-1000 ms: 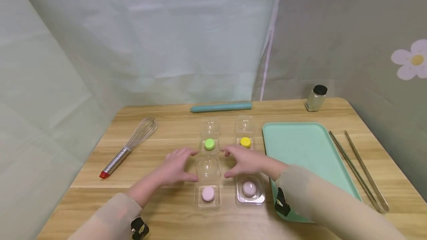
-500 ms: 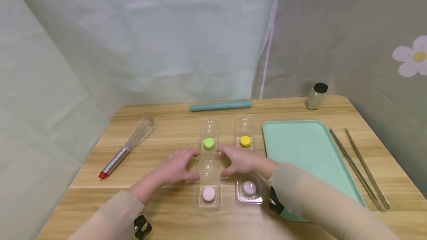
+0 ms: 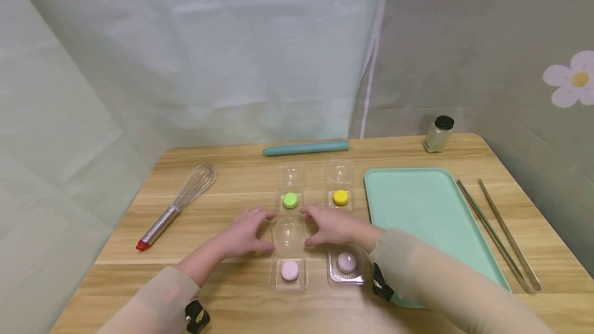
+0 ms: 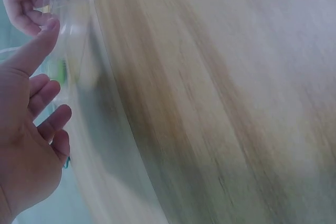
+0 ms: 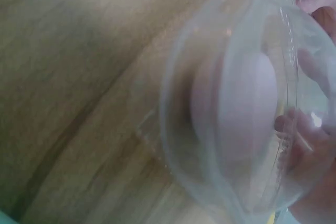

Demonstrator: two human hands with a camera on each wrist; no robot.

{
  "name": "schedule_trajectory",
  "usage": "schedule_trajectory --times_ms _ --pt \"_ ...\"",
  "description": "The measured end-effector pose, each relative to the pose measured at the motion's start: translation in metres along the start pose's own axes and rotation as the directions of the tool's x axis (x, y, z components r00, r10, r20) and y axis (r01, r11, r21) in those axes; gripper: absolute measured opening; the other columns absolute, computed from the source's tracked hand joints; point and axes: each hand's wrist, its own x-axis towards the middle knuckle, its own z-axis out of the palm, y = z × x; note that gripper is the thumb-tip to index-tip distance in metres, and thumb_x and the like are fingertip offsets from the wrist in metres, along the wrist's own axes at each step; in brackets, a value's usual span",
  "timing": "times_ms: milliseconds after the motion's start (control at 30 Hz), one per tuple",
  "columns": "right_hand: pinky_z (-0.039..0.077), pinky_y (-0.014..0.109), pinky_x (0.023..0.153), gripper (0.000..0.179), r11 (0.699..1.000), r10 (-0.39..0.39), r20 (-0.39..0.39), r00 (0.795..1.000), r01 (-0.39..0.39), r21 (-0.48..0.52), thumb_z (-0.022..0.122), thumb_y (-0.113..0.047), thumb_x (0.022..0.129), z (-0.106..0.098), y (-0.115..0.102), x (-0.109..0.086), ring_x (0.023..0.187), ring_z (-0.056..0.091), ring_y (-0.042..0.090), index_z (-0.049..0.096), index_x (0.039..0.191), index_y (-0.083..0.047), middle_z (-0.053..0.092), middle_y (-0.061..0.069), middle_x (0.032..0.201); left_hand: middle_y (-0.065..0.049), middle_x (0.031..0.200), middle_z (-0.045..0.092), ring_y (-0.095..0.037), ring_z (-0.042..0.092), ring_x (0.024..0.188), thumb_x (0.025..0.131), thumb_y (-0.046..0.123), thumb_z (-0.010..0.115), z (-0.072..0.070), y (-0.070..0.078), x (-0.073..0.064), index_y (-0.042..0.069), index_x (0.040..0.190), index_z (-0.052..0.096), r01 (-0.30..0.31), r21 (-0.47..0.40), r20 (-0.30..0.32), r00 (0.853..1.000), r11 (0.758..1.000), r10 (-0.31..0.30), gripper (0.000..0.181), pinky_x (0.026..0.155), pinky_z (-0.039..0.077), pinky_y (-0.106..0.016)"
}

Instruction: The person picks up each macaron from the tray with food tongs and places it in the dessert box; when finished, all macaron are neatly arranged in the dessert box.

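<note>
On the tabletop (image 3: 232,305), a pink macaron (image 3: 290,270) is held in the near half of an open clear box (image 3: 289,287), with a closed box (image 3: 345,279) set to its right. Just beyond, the open box's lid (image 3: 289,232) is flanked by the left hand (image 3: 243,233) and right hand (image 3: 330,227), thumb and forefinger spread apart on each. Farther off, a green macaron (image 3: 290,200) and a yellow macaron (image 3: 341,197) are seen.

Left of centre, a gap runs between the whisk (image 3: 174,206) and left hand (image 3: 242,234); lower right, the right sleeve (image 3: 441,274) obstructs part of the tray (image 3: 413,197)
</note>
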Motion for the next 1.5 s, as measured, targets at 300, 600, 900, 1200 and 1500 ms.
schedule_trajectory --times_ms 300,600,900,1200,1500 --pt "0.047 0.032 0.085 0.081 0.997 0.035 -0.035 0.999 -0.032 0.066 0.076 -0.027 0.076 -0.002 -0.006 -0.005 0.103 0.056 0.018 0.035 0.143 -0.007 0.054 0.004 0.126 -0.01 0.132 0.05 -0.032 0.04 0.124 0.07 0.031 0.081 -0.009 0.006 0.0 0.006 0.134 0.045 -0.01 -0.044 -0.001 1.0 0.999 0.01 0.077 0.104 0.027 -0.051" --pt "0.047 0.025 0.074 0.08 0.992 -0.022 -0.125 0.992 0.037 0.124 0.076 -0.022 0.078 -0.007 -0.006 -0.007 0.094 0.054 0.014 0.033 0.143 -0.006 0.051 0.005 0.127 -0.009 0.134 0.045 -0.031 0.04 0.122 0.063 0.039 0.084 -0.01 0.01 0.004 0.006 0.138 0.04 -0.026 0.023 -0.113 0.993 0.999 0.028 0.093 0.103 0.026 -0.055" --pt "0.048 0.024 0.073 0.076 0.989 -0.063 -0.172 0.983 0.085 0.122 0.077 -0.02 0.077 -0.01 -0.008 -0.013 0.093 0.054 0.012 0.037 0.141 -0.008 0.051 0.003 0.124 -0.012 0.135 0.042 -0.029 0.036 0.123 0.056 0.036 0.086 -0.006 0.02 0.003 0.007 0.137 0.038 -0.048 0.014 -0.215 0.975 0.999 0.049 0.098 0.103 0.024 -0.056" --pt "0.048 0.032 0.079 0.072 0.97 -0.101 -0.208 0.973 0.143 0.197 0.076 -0.017 0.079 -0.017 -0.011 -0.02 0.093 0.056 0.012 0.037 0.139 -0.007 0.054 0.003 0.123 -0.012 0.133 0.041 -0.029 0.036 0.122 0.058 0.033 0.085 -0.008 0.023 0.0 0.005 0.134 0.041 -0.096 0.045 -0.256 0.961 0.994 0.104 0.092 0.103 0.024 -0.054" --pt "0.047 0.034 0.079 0.066 0.931 -0.085 -0.178 0.98 0.142 0.336 0.074 -0.019 0.081 -0.02 -0.007 -0.021 0.089 0.058 0.012 0.041 0.136 -0.005 0.059 0.007 0.116 -0.014 0.128 0.043 -0.03 0.04 0.116 0.054 0.032 0.086 -0.007 0.025 -0.001 0.005 0.131 0.042 -0.152 0.113 -0.31 0.934 0.982 0.18 0.093 0.099 0.03 -0.052"
